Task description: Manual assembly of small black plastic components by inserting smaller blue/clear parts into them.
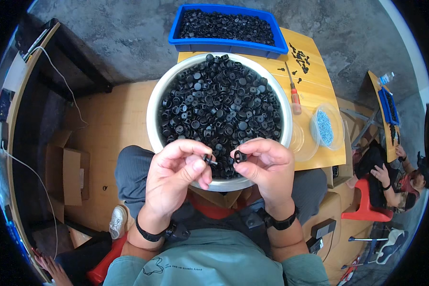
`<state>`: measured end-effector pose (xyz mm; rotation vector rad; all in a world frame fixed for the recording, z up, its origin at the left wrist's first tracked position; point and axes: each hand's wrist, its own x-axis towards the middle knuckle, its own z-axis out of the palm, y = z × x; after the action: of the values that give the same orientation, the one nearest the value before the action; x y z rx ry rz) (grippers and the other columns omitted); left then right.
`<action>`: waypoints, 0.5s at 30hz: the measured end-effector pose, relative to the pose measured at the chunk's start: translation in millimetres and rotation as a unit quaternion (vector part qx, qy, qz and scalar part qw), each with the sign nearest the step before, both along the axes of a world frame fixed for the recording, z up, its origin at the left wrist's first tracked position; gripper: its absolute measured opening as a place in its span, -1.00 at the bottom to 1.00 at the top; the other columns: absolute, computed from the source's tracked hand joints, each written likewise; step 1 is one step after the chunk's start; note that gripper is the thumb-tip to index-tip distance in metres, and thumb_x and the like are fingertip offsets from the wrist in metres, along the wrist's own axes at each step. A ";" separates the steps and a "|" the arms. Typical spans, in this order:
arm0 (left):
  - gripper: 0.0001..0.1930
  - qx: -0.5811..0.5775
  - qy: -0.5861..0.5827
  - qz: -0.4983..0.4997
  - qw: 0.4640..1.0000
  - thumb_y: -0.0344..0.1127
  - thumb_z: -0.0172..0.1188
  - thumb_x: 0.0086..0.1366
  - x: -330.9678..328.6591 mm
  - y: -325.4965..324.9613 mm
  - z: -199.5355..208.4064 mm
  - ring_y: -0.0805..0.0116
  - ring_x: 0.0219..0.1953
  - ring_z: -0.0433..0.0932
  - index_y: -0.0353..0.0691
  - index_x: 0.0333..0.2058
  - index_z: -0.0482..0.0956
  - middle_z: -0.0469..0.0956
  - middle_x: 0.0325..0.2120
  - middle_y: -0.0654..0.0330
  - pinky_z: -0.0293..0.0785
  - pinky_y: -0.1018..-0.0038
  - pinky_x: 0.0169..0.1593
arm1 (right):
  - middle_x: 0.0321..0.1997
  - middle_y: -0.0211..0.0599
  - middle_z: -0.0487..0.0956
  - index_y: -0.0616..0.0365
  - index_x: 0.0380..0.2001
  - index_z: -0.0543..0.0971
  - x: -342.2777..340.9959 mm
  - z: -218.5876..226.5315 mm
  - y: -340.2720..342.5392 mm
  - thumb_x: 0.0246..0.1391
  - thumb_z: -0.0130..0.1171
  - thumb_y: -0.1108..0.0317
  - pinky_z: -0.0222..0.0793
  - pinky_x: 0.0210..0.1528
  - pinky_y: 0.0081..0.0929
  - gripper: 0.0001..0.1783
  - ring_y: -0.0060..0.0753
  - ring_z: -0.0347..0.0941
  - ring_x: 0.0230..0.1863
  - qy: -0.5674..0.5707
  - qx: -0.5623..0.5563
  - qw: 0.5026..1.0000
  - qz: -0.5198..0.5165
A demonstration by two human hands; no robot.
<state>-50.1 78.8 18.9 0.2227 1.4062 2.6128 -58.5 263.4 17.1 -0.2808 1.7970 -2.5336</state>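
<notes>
Over the near rim of a large metal bowl (153, 112), both my hands are raised close together. My left hand (174, 167) is closed, pinching a small black plastic part with a threaded screw end (210, 160) between thumb and fingers. Just across from it, my right hand (270, 167) pinches a black ring-shaped plastic part (240, 156). A small gap separates the two pieces. Behind them, the bowl is heaped with small black plastic caps and rings (219, 100).
A blue bin (229, 46) of black parts stands beyond the bowl. On the wooden table (321, 155) lie a red-handled screwdriver (295, 101), loose black pieces (300, 59) and a clear tub (341, 128) of silvery screws. Cardboard boxes (71, 176) sit left; another person (400, 188) sits far right.
</notes>
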 end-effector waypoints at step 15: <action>-0.77 0.032 0.020 -0.023 0.999 -0.50 0.12 0.23 30.5 5.3 17.1 0.36 -0.27 0.58 -0.44 -0.13 0.47 0.56 -0.23 0.01 0.52 0.54 -0.23 | -0.37 -0.17 0.61 0.26 -0.27 0.59 23.6 33.8 -2.8 -0.18 0.33 0.55 0.47 -0.36 -0.56 -0.70 -0.41 0.56 -0.41 0.181 0.205 0.962 -0.008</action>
<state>-19.5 84.1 36.1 0.3139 1.3149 2.6327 -34.9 260.5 50.8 -0.7531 2.3988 -2.1445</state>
